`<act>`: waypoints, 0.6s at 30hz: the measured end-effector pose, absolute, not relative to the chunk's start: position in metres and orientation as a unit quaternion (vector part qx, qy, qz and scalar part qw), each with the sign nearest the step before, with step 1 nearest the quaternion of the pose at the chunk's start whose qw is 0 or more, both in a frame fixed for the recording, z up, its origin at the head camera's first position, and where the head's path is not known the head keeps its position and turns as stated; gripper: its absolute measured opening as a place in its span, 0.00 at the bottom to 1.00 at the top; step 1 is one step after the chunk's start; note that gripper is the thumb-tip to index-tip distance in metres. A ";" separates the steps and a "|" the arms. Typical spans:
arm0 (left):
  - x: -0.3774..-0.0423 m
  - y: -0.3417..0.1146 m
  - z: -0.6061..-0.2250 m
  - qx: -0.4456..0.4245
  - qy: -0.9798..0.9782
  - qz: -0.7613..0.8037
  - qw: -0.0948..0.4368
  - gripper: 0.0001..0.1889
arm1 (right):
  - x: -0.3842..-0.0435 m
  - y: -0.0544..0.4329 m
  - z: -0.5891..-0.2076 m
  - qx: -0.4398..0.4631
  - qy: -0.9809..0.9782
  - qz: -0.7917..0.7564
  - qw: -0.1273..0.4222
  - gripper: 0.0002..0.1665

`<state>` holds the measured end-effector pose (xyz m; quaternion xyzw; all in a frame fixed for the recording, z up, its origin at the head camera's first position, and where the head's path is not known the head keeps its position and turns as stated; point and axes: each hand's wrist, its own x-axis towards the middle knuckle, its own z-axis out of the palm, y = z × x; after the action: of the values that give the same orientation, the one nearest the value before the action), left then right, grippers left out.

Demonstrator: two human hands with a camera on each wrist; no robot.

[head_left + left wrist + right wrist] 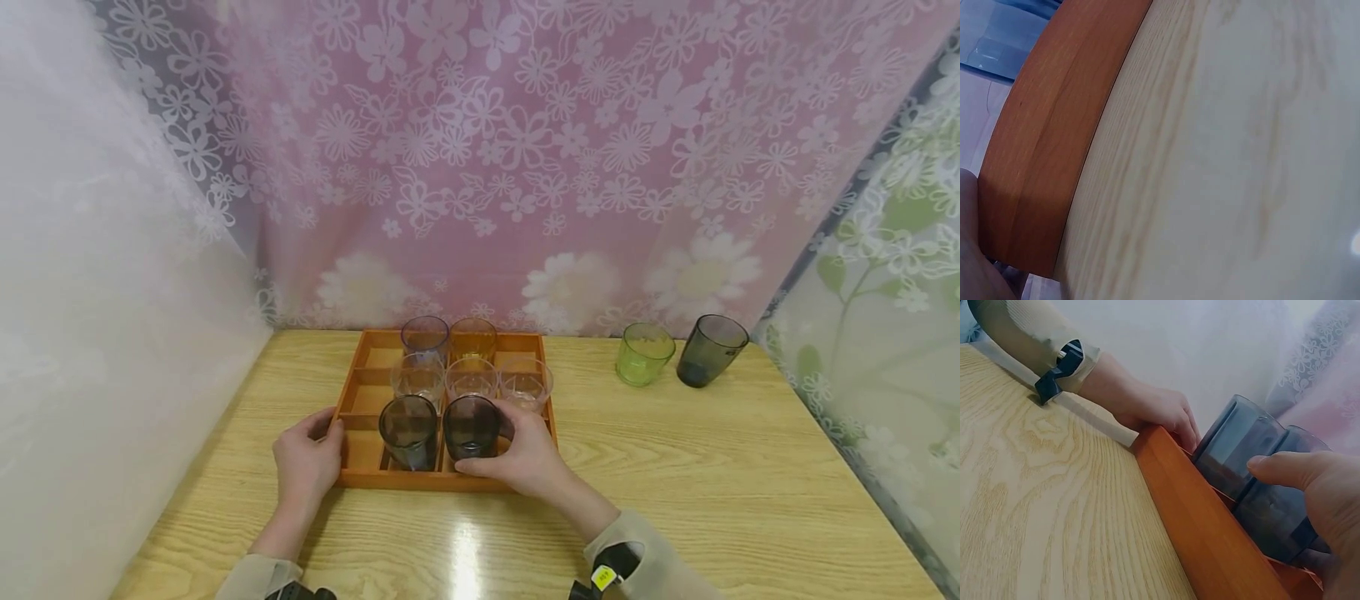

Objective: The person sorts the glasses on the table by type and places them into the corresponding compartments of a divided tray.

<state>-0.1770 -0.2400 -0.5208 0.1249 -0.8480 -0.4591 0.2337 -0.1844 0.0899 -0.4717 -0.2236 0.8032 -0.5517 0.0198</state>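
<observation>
An orange wooden tray [420,481] with square compartments sits mid-table. It holds several cups: a purple one [424,335] and an amber one [472,336] at the back, clear ones [471,377] in the middle row, two dark grey ones in front. My right hand [504,446] grips the right-hand dark cup [471,427], thumb at the front; the other dark cup [408,429] stands beside it. The right wrist view shows the thumb [1285,469] on that cup [1272,512]. My left hand [307,454] holds the tray's front left corner [1154,440], fingers curled over the rim.
A green cup [643,352] and a dark grey cup [708,350] stand on the wooden table [712,483] at the back right. Flowered curtains close off the back and both sides. The left wrist view shows only the tray's wall [1041,156] and table top [1222,156].
</observation>
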 end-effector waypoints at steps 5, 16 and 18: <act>-0.179 -0.240 -0.520 0.121 -0.849 -0.454 0.240 0.13 | -0.184 0.090 -0.473 -0.209 0.811 -0.546 0.008 0.47; -0.179 -0.240 -0.523 0.123 -0.847 -0.456 0.243 0.12 | -0.177 0.097 -0.471 -0.187 0.794 -0.577 0.019 0.51; -0.178 -0.240 -0.523 0.124 -0.848 -0.455 0.243 0.12 | -0.176 0.101 -0.469 -0.189 0.789 -0.584 0.024 0.51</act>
<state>-0.1781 -0.2399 -0.5230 0.1244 -0.8475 -0.4552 0.2431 -0.1758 0.1008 -0.4693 -0.1893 0.7892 -0.5837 0.0236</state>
